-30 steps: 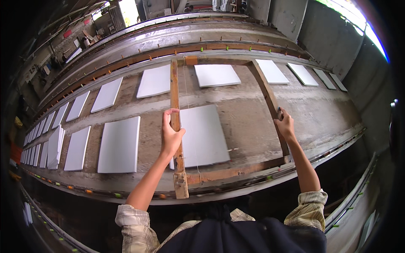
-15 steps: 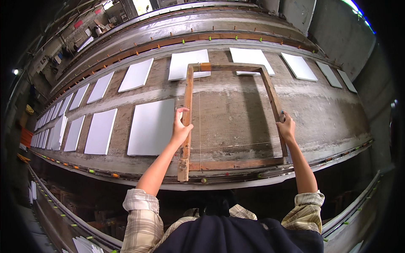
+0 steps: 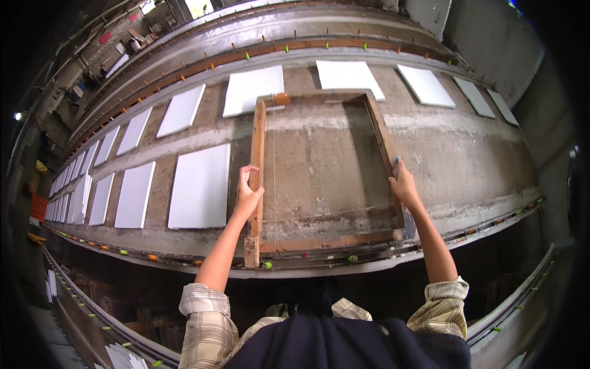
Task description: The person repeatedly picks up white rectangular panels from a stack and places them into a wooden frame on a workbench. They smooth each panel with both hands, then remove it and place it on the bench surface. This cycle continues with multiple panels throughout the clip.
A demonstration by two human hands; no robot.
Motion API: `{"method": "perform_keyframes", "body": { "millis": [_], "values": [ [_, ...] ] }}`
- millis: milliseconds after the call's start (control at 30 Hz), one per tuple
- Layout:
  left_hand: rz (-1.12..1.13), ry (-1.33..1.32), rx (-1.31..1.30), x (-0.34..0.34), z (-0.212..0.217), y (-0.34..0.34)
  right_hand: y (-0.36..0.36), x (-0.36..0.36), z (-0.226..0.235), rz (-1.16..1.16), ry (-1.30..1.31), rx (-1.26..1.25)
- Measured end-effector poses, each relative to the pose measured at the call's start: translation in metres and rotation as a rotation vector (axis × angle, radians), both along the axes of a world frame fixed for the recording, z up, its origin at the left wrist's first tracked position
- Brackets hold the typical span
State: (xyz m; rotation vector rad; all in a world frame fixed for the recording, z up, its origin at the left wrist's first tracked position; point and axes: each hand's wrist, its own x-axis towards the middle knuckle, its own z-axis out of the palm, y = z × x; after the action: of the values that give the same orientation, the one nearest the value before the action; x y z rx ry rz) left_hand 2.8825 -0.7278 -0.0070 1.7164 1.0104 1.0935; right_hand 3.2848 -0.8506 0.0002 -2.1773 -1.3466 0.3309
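My two hands hold a rectangular wooden frame (image 3: 259, 138) over the long table. Thin threads run across its opening, and bare tabletop shows through it. My left hand (image 3: 247, 194) is closed around the left rail. My right hand (image 3: 403, 184) grips the right rail at about the same height. A short wood block sits at the frame's near left corner, and an orange-brown piece is at the far left one. Left of the frame lies a large white sheet (image 3: 200, 187). Beyond its far rail are another white sheet (image 3: 255, 89) and a third white sheet (image 3: 350, 80).
The long table (image 3: 467, 166) is stained brown-grey. More white sheets lie in two rows to the left, with others at far right. Along the near edge runs a rail (image 3: 332, 261) with green and orange stops. Parallel tables stand beyond and behind me.
The frame has come lower, its shadow now closer to its right rail. It sits slightly farther right of the near white sheet. The whole table has shifted left in view. Both hands keep their hold.
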Motion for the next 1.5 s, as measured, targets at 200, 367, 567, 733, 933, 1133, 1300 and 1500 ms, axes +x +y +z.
{"method": "perform_keyframes", "body": {
  "millis": [200,367,567,733,933,1133,1300,1500],
  "values": [
    [-0.010,0.032,-0.021,-0.009,-0.006,-0.001,-0.020,-0.017,0.019,0.128,-0.137,-0.073],
    [0.002,0.064,0.023,-0.003,-0.010,-0.011,-0.031,-0.016,0.022,0.096,-0.143,-0.017],
    [-0.010,0.224,0.020,-0.002,-0.004,-0.015,-0.034,-0.005,0.008,0.156,-0.229,0.013],
    [0.007,0.446,0.110,-0.002,-0.002,-0.018,-0.035,-0.008,0.002,0.181,-0.296,0.042],
    [0.054,0.518,0.223,0.008,0.007,-0.022,-0.039,-0.020,0.019,0.095,-0.359,-0.079],
    [0.073,0.518,0.202,-0.021,0.023,-0.031,-0.019,-0.091,0.063,0.151,-0.450,-0.048],
    [0.176,0.434,0.211,-0.108,0.053,-0.034,0.000,-0.199,0.076,0.642,-0.098,0.122],
    [0.301,0.634,0.158,-0.274,0.087,-0.035,0.050,-0.353,0.103,1.065,0.027,0.120]
  ]
}}
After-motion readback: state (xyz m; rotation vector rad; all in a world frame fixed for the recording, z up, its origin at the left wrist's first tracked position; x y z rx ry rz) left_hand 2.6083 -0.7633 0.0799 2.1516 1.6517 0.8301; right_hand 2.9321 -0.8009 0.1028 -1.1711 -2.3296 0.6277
